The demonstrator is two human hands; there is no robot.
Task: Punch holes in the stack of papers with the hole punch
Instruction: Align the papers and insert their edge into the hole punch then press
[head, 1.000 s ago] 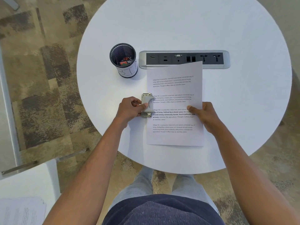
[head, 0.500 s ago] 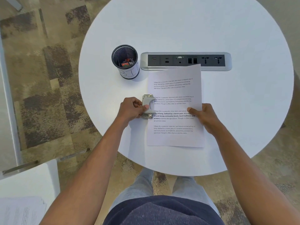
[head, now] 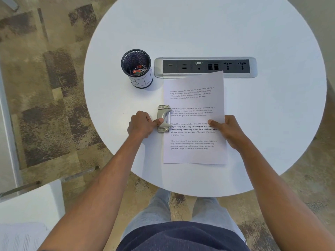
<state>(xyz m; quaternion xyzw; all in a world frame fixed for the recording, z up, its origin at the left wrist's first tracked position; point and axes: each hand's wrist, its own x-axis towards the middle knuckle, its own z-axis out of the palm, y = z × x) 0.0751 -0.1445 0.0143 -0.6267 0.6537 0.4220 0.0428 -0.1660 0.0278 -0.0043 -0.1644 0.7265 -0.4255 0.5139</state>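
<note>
A stack of printed white papers point(head: 194, 154) lies on the round white table point(head: 272, 115). A grey metal hole punch point(head: 163, 113) sits over the middle of the stack's left edge. My left hand point(head: 141, 126) is curled beside the punch, thumb laid on its lever. My right hand point(head: 226, 130) grips the stack's right edge, thumb on top of the page and fingers at the side.
A black mesh pen cup point(head: 136, 68) stands at the back left of the papers. A silver socket strip point(head: 205, 67) is set into the table behind them, the stack's top edge overlapping it. A white surface with more papers point(head: 20, 236) is at lower left.
Both hands, the punch and the papers stay as they were; only the view shifts slightly.
</note>
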